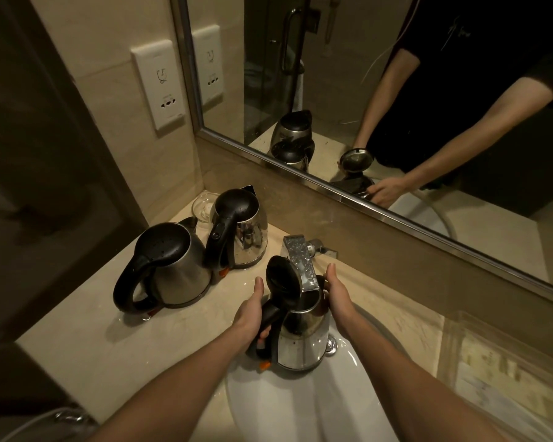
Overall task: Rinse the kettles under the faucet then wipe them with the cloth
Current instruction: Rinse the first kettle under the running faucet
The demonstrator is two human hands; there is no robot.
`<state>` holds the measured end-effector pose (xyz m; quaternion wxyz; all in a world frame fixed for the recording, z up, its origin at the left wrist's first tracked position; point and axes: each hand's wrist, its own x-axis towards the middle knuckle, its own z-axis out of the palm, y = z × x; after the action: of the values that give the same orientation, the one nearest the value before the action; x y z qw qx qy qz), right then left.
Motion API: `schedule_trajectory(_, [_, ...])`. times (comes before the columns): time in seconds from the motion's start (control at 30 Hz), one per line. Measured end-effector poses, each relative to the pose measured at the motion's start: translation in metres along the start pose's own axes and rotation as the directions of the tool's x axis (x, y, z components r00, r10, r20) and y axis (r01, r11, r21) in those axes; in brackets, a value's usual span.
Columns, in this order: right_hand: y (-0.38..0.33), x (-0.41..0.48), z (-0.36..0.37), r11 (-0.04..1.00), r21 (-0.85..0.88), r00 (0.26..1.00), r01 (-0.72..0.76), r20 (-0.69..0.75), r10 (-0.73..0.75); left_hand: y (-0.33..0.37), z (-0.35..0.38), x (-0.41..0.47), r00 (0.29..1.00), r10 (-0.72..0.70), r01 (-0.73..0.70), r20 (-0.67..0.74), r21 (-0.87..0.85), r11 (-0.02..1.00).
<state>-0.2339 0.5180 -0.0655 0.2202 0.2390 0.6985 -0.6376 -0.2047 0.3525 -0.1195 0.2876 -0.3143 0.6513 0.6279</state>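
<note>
A steel kettle [304, 342] with its black lid flipped open hangs over the white sink [288, 406], its mouth right under the chrome faucet [300, 266]. My left hand [251, 314] grips its black handle. My right hand [339, 298] wraps the far side of the body near the spout, thumb up. Two more steel kettles with shut black lids stand on the counter to the left: a large one [173, 269] in front and a smaller one [240, 231] behind it. No cloth is in view.
A clear glass [203, 205] stands in the back corner behind the kettles. A wall socket plate [158, 87] is above the counter, and a mirror [396, 90] runs along the back. The beige counter [87, 339] has wet patches.
</note>
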Motion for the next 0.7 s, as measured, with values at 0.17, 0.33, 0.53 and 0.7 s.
schedule_trajectory(0.17, [-0.0007, -0.0011, -0.0036, 1.000, 0.001, 1.000, 0.024, 0.001, -0.024, 0.0005, 0.0005, -0.0005, 1.000, -0.001, 0.001, 0.007, -0.001, 1.000])
schedule_trajectory(0.33, [-0.0001, -0.0005, -0.0037, 1.000, 0.019, 1.000, 0.008, -0.017, -0.007, 0.0010, 0.0020, 0.0003, 1.000, 0.007, -0.007, 0.014, 0.000, 1.000])
schedule_trajectory(0.53, [0.0048, 0.0020, -0.0048, 1.000, 0.021, 1.000, 0.007, -0.017, -0.007, 0.0017, 0.0012, -0.0040, 1.000, 0.000, 0.000, 0.023, 0.016, 1.000])
schedule_trajectory(0.7, [0.0033, 0.0000, -0.0066, 1.000, -0.004, 1.000, 0.024, -0.004, -0.024, 0.0014, 0.0010, -0.0029, 1.000, -0.012, 0.012, 0.020, 0.008, 1.000])
